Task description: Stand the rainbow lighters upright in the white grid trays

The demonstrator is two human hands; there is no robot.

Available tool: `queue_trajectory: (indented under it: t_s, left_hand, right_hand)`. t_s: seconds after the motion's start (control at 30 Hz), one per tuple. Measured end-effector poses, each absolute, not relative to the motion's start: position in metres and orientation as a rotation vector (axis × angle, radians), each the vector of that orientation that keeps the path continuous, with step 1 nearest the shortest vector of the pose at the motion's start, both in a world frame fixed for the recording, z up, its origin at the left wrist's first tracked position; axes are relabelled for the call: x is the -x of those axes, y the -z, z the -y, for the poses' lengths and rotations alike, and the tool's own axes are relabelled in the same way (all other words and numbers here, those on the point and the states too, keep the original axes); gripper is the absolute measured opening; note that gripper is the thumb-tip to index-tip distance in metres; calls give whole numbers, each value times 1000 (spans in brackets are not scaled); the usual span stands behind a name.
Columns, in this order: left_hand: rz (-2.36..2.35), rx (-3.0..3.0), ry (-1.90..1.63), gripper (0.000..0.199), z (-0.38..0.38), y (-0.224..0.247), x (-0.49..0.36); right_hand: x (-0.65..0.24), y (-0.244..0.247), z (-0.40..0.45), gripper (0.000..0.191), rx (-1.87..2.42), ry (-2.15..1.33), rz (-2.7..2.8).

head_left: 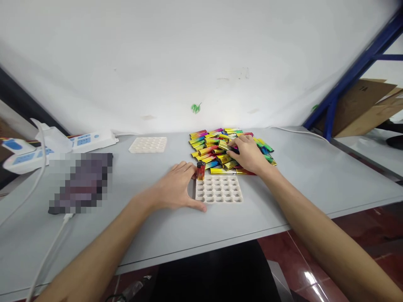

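A white moulded tray (219,200) with rows of small hollows lies on the table in front of me. My left hand (176,186) brackets its left side, thumb along the front edge and fingers at the far left corner. One red-orange lighter (200,172) with a black top stands upright in that corner, close to those fingertips. Behind the tray is a heap of shiny multicoloured lighters (208,151). Over the heap my right hand (250,153) pinches a gold lighter (224,145), its dark end partly covered by the fingers.
A second white tray (147,144) lies farther back on the left. White power strips (91,140) and a pixelated dark object (83,182) with a white cable (53,243) occupy the table's left side. A wall (157,63) bounds the back; cardboard (365,100) stands beyond the blue frame (333,100).
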State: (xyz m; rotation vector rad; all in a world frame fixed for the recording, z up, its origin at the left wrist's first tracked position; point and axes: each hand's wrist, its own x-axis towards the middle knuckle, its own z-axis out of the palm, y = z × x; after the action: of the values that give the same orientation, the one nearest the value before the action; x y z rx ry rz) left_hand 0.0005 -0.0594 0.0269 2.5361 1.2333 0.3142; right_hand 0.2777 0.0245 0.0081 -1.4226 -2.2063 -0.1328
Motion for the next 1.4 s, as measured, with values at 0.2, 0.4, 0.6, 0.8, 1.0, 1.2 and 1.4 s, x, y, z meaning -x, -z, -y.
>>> queue_trajectory:
  t_s: [0.2,0.4,0.6,0.8,1.0,1.2,1.4]
  left_hand:
    - [-1219,-2543,-318,79,59,-27,0]
    - [-1205,-2545,-343,77,57,-25,2]
    - [-1199,-2533,-365,77,57,-26,3]
    - [-1221,-2517,-343,73,58,-29,3]
    - [-1229,-2517,-331,75,57,-29,4]
    - [-1249,-2508,-313,70,58,-31,3]
    - [-1238,-2512,-330,68,58,-32,3]
  right_hand:
    - [-269,-21,-13,20,1244,-165,1961]
    - [-258,-28,-6,38,1063,-864,1527]
    - [-256,-33,-3,33,931,-1280,1363]
    - [-250,-38,9,23,911,-1520,1360]
    - [-247,-39,13,24,964,-1580,1354]
    - [-247,-39,12,33,913,-1595,1282]
    - [-245,-43,17,39,905,-1617,1303]
